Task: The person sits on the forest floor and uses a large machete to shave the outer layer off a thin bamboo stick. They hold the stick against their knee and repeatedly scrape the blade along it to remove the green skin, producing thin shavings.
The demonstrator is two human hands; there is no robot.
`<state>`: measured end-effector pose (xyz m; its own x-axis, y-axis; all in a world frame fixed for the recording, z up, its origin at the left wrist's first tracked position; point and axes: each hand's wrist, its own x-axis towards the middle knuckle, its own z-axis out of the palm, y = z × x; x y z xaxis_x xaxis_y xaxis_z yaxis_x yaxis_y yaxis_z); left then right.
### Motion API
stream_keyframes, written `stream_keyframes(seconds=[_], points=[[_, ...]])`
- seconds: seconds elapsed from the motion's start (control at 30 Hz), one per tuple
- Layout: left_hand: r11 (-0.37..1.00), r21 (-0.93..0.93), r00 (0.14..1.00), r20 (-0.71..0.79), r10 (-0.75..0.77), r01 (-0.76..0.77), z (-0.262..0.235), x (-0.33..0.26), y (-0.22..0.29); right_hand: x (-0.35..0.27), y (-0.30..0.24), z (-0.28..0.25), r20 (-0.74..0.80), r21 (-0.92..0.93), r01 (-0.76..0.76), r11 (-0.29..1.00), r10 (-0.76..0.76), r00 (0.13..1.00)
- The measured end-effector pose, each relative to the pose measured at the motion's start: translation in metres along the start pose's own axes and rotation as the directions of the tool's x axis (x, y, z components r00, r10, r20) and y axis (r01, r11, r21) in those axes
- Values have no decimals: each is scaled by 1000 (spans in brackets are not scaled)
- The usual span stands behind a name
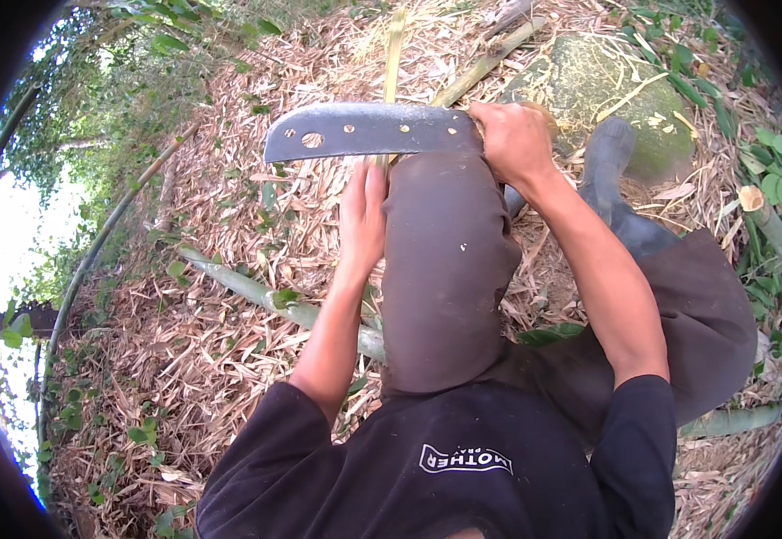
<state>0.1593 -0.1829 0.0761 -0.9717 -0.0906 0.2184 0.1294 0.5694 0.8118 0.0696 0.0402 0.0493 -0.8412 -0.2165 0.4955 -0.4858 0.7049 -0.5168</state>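
My right hand (515,142) is closed round the handle of a machete (373,128). Its broad grey blade has several holes and lies crosswise over my raised knee, pointing left. A bit of the wooden handle (539,117) shows past my fist. Under the blade runs a split bamboo strip (393,58), pale yellow-green, stretching away from me. At the left side of the knee, my left hand (364,211) is closed on the strip's near end, just below the blade's edge. The knee hides part of its fingers.
A mossy rock (606,108) with pale shavings on it lies at the far right, beside my boot (608,157). Green bamboo poles (256,292) lie on dry leaf litter (175,386). A cut pole (768,220) shows at right, and a bent stem (103,234) arches at left.
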Motion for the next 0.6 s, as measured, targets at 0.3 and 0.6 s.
stream_keyframes(seconds=[0.3, 0.6], points=[[996, 83, 984, 179, 16, -32, 17, 48, 12, 0, 2, -5, -70, 9, 5, 1000, -4, 998], [912, 182, 911, 270, 312, -367, -37, -105, -50, -9, 3, -1, -127, -42, -33, 999, 27, 992]])
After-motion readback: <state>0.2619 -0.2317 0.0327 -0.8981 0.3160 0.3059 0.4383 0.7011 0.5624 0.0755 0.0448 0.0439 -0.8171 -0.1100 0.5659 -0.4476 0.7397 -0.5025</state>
